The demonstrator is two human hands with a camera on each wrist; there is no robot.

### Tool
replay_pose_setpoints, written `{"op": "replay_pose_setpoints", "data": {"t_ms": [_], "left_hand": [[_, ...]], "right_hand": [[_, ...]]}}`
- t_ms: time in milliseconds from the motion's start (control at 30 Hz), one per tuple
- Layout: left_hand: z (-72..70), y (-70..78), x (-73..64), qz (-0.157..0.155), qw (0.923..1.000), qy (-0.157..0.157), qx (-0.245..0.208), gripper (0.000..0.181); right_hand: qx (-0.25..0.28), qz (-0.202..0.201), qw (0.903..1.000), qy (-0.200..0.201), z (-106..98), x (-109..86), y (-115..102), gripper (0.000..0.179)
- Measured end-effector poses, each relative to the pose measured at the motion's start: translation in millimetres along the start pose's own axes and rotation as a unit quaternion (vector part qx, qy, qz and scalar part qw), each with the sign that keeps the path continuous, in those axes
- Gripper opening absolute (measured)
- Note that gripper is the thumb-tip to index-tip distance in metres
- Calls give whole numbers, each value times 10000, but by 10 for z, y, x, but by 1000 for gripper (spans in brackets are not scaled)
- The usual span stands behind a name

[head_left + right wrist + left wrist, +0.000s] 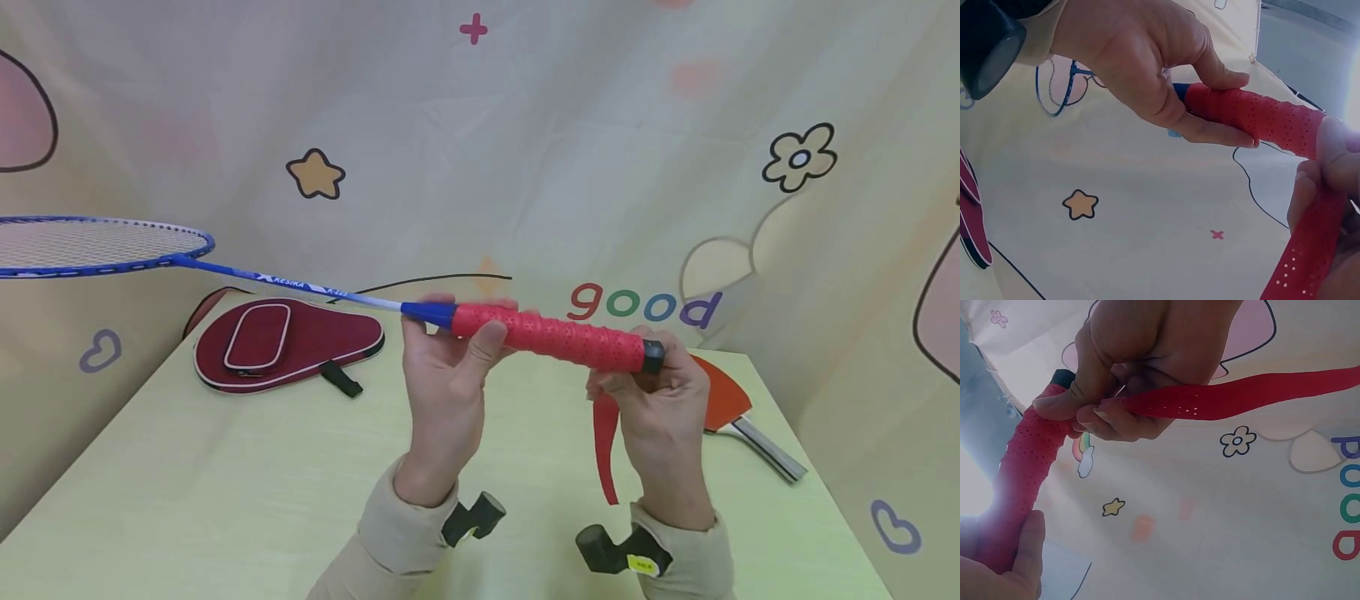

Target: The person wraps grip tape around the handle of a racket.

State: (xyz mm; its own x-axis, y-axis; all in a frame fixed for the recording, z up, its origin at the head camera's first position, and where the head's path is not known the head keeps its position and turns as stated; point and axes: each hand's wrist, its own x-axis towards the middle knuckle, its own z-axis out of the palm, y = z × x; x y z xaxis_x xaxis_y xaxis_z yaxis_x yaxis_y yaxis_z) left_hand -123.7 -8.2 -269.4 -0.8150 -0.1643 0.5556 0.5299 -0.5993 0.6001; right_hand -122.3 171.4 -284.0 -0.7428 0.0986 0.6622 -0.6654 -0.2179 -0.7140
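A blue and white badminton racket (pixel 303 287) is held up over the table, its strung head toward the left. Red perforated grip tape (pixel 558 340) winds round its handle in overlapping turns, from the blue cone to near the dark butt cap (pixel 653 356). My left hand (pixel 444 400) grips the handle at the cone end, thumb on the near side. At the butt end my right hand (pixel 663 412) pinches the tape against the handle. From those fingers a loose tape tail (pixel 1222 403) trails away, hanging down in the head view.
On the table (pixel 262 492), a dark red paddle case (pixel 330 329) with a black strap lies at the back left. A table tennis paddle (pixel 726 400) with orange-red rubber lies on the right, partly behind my right hand. A printed cloth (pixel 480 150) hangs behind the table.
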Motion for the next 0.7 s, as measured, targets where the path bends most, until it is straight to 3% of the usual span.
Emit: {"op": "replay_pose_setpoints", "data": {"t_ms": [133, 400, 533, 700], "left_hand": [[-7, 5, -5, -16, 10000, 16, 80, 53], [-21, 21, 8, -166, 9989, 433, 87, 43], [-32, 30, 22, -123, 9986, 519, 18, 46], [-34, 36, 28, -116, 9983, 563, 43, 51]], "right_hand": [[132, 20, 9999, -53, 5, 6, -12, 18], [-1093, 714, 9914, -62, 28, -20, -78, 21], [-959, 828, 9918, -191, 41, -13, -84, 30], [-737, 602, 9953, -187, 46, -9, -69, 38]]}}
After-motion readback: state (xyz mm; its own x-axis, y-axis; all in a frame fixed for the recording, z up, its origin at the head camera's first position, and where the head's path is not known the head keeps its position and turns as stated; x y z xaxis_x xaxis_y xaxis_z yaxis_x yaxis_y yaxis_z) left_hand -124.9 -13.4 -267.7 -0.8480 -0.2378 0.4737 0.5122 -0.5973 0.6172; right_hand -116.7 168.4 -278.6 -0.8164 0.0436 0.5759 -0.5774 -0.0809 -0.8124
